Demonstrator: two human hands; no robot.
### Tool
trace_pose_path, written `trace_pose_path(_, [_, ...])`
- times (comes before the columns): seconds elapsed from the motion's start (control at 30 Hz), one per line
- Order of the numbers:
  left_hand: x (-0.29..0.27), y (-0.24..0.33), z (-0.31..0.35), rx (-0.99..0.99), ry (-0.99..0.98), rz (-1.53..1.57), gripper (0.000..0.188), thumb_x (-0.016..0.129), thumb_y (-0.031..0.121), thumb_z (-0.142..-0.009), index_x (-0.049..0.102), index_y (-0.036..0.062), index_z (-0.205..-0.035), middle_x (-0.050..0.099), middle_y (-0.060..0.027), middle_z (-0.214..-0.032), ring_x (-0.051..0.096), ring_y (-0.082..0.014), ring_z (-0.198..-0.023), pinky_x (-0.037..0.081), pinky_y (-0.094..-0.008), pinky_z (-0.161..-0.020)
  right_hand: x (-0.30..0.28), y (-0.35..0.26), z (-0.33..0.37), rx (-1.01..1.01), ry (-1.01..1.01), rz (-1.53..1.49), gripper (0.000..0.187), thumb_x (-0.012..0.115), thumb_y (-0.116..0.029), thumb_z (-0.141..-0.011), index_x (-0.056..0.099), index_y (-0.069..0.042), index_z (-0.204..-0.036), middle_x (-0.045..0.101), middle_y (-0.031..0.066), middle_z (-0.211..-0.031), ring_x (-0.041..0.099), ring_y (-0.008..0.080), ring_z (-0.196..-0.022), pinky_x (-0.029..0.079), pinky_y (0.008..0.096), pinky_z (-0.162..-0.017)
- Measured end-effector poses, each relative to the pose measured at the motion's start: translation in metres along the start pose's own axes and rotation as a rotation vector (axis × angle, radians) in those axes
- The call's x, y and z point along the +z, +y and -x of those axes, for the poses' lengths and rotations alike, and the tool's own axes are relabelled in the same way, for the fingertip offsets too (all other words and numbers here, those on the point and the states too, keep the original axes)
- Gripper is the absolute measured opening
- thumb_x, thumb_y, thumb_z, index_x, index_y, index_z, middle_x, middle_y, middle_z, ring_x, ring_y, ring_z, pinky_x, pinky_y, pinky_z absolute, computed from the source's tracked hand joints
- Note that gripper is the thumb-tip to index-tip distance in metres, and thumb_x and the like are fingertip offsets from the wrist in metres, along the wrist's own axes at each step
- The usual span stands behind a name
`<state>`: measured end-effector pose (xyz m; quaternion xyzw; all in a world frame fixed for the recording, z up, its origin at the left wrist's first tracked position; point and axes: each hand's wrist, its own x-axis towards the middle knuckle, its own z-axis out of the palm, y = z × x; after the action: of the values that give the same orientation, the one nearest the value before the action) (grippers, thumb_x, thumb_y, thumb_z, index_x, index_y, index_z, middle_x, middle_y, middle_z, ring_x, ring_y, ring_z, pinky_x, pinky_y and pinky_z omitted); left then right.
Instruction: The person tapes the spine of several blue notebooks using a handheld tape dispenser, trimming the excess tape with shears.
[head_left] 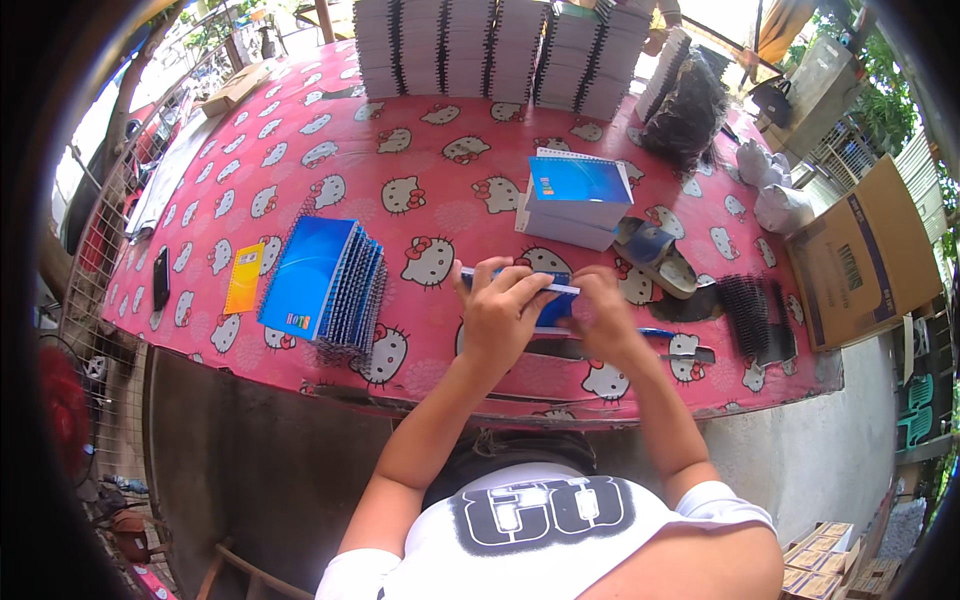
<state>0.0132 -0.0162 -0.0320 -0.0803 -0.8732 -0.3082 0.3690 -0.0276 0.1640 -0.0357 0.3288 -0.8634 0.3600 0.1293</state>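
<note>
Near the front edge of the table, my left hand [507,308] is closed around a small blue notebook [556,312], held with its white page edge tilted up. On the notebook's right end, my right hand [603,312] has its fingers curled in; they are slightly blurred, and whether they also hold a binding coil cannot be made out. Beyond my hands stands a stack of loose-leaf notebooks with a blue cover [580,182] on top, holes punched along its edge. To the left is a tall pile of blue spiral notebooks [312,278]. Black binding coils [757,312] lie to the right.
A yellow notebook [245,278] and a phone [161,277] lie left. Tall spiral-bound stacks [440,50] line the back, where another person's hand [658,40] shows. A dark plastic-wrapped bundle [686,112], a slipper-like object [655,256] and a cardboard box [865,255] are right.
</note>
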Motion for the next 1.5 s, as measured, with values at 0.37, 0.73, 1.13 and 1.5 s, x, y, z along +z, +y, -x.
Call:
trace_pose_path(0.37, [-0.005,0.001,-0.008,0.004,-0.051,0.092,0.021,0.082,0.023,-0.069,0.076,0.0182,-0.089,0.069,0.0073,-0.085,0.054,-0.0148,-0.087,0.029,-0.0365,-0.089,-0.177,0.175,0.105,0.785,0.219,0.816,0.029,0.079,-0.022,-0.073,0.069,-0.001,-0.090,0.066,0.0176,-0.094,0.065,0.0327,-0.089,0.051,0.0418,-0.077])
trace_pose_path(0.73, [-0.008,0.003,-0.009,-0.060,-0.107,0.123,0.017,0.076,0.030,-0.077,0.075,0.0200,-0.091,0.067,0.0064,-0.087,0.054,-0.0167,-0.092,0.026,-0.0469,-0.095,-0.185,0.171,0.091,0.700,0.168,0.762,0.026,0.077,-0.022,-0.076,0.072,-0.006,-0.096,0.063,0.0165,-0.093,0.064,0.0336,-0.087,0.050,0.0445,-0.076])
trace_pose_path(1.13, [-0.004,0.002,0.000,-0.057,-0.039,0.153,0.019,0.077,0.033,-0.077,0.074,0.0158,-0.083,0.068,0.0040,-0.086,0.054,-0.0177,-0.090,0.027,-0.0430,-0.092,-0.071,-0.015,0.014,0.102,0.135,-0.134,0.023,0.073,0.004,-0.074,0.073,-0.003,-0.096,0.066,0.0122,-0.094,0.067,0.0212,-0.080,0.052,0.0292,-0.068])
trace_pose_path(1.5, [-0.007,0.004,0.001,-0.062,-0.043,0.145,0.018,0.078,0.032,-0.075,0.072,0.0161,-0.081,0.067,0.0038,-0.085,0.054,-0.0177,-0.090,0.027,-0.0420,-0.092,-0.054,-0.019,-0.007,0.128,0.074,-0.226,0.023,0.077,0.003,-0.070,0.074,-0.004,-0.092,0.064,0.0062,-0.084,0.062,0.0147,-0.076,0.049,0.0281,-0.067])
